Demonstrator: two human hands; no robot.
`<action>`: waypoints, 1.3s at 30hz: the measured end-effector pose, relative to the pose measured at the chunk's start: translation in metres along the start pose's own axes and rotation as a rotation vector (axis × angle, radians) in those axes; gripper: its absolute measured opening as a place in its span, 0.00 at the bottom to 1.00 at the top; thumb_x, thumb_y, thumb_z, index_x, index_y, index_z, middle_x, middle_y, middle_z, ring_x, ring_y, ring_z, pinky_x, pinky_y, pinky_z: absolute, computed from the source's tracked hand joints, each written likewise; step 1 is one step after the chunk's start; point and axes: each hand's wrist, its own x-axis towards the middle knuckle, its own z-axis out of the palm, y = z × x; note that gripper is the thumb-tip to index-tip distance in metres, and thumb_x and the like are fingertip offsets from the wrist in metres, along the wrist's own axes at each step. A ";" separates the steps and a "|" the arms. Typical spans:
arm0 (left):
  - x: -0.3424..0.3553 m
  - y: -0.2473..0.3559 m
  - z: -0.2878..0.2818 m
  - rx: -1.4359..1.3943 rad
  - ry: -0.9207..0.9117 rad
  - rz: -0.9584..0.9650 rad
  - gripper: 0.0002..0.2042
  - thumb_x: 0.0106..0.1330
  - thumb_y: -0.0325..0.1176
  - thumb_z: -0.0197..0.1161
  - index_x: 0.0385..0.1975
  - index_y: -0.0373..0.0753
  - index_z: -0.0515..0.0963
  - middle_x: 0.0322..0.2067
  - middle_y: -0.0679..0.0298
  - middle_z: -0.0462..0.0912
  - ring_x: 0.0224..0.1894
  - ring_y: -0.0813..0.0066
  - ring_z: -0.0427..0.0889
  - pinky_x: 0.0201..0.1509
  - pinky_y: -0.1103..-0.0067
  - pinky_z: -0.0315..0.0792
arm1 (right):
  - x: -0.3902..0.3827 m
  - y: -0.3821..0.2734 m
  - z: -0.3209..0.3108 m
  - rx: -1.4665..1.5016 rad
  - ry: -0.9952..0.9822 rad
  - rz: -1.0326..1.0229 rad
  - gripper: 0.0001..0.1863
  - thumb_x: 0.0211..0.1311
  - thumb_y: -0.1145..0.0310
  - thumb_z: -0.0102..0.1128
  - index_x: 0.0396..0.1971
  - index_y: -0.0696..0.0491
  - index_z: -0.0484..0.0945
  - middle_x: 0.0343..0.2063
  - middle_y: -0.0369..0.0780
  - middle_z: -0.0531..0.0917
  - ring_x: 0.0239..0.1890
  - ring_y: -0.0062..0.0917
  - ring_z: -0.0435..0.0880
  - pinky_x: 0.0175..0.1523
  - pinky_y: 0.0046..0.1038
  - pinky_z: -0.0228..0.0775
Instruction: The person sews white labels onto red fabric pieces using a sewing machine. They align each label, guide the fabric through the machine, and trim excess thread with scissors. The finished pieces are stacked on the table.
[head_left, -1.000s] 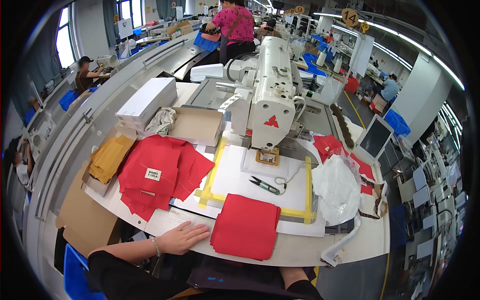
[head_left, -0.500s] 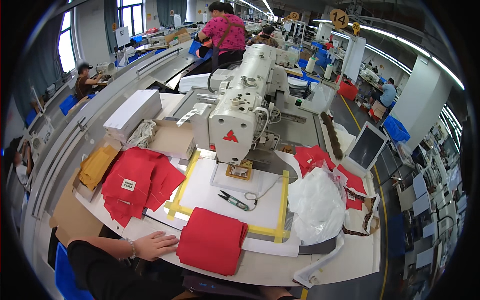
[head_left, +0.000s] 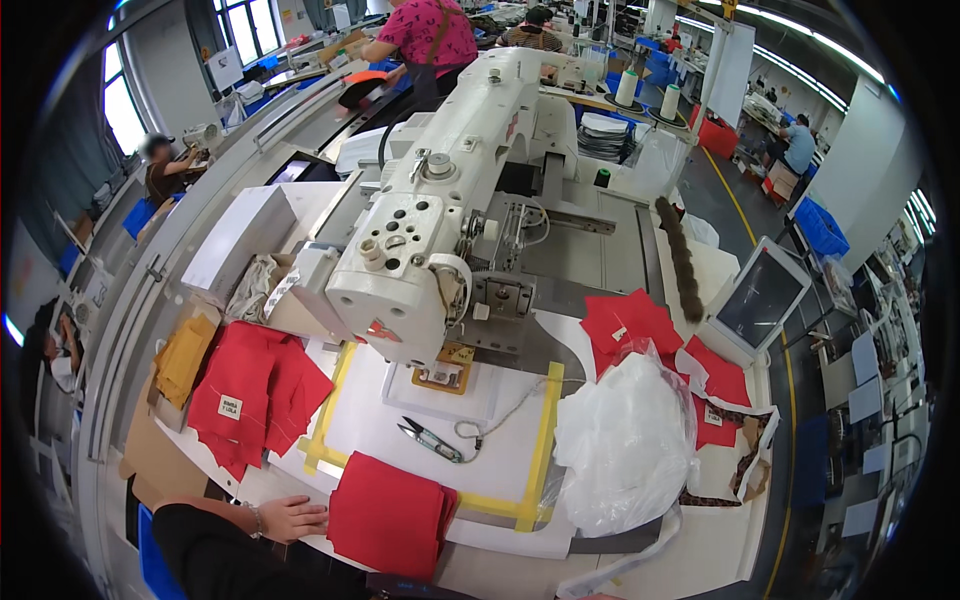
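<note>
A: How are the left hand's (head_left: pixel 291 519) fingers set?
B: Straight and slightly spread, laid palm down by the near edge of the worktable (head_left: pixel 705 555), with nothing in their grasp. The right hand is out of view, so I cannot tell how its fingers are.
A: What's closest to them?
B: A squared stack of red fabric panels (head_left: pixel 388 512), at the near edge, just right of the fingertips. Whether they touch it, I can't tell. A beaded bracelet (head_left: pixel 257 520) circles the wrist.
A: And past the stack?
B: A white sheet (head_left: pixel 370 410) bordered with yellow tape (head_left: pixel 545 440). Thread snips (head_left: pixel 430 438) lie on it, blades toward the far left, a thin cord (head_left: pixel 480 438) beside the handles. Behind them, the head of an industrial sewing machine (head_left: pixel 390 290) stands above an amber clamp frame (head_left: pixel 443 376).
A: Either side?
B: Left, a loose pile of red pieces (head_left: pixel 245 395), its top one bearing a pale label (head_left: pixel 230 407), then mustard fabric pieces (head_left: pixel 183 358) in a cardboard box (head_left: pixel 165 407). Right, a crumpled clear plastic bag (head_left: pixel 625 440), then a tilted screen (head_left: pixel 762 296).
A: Farther off?
B: A co-worker in a pink patterned top (head_left: pixel 425 35), beyond the machine.
</note>
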 end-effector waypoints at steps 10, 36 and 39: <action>-0.007 -0.003 0.004 0.006 -0.081 -0.007 0.31 0.56 0.43 0.58 0.65 0.54 0.66 0.66 0.68 0.65 0.71 0.70 0.59 0.73 0.65 0.51 | 0.006 -0.010 -0.007 0.022 0.056 0.058 0.28 0.62 0.53 0.56 0.60 0.51 0.71 0.60 0.47 0.72 0.65 0.45 0.65 0.70 0.42 0.53; 0.006 0.002 -0.029 -0.017 0.056 0.030 0.44 0.47 0.35 0.67 0.70 0.54 0.56 0.71 0.57 0.55 0.72 0.62 0.56 0.73 0.64 0.52 | -0.055 -0.004 0.061 -0.065 0.361 0.078 0.29 0.61 0.52 0.57 0.59 0.51 0.72 0.59 0.47 0.73 0.65 0.45 0.66 0.70 0.42 0.53; 0.010 0.004 -0.030 -0.046 0.126 0.033 0.46 0.48 0.29 0.65 0.71 0.53 0.53 0.72 0.57 0.51 0.73 0.62 0.53 0.74 0.64 0.50 | -0.041 -0.008 0.073 -0.078 0.381 0.075 0.29 0.61 0.52 0.58 0.59 0.51 0.72 0.59 0.47 0.73 0.65 0.45 0.66 0.70 0.42 0.53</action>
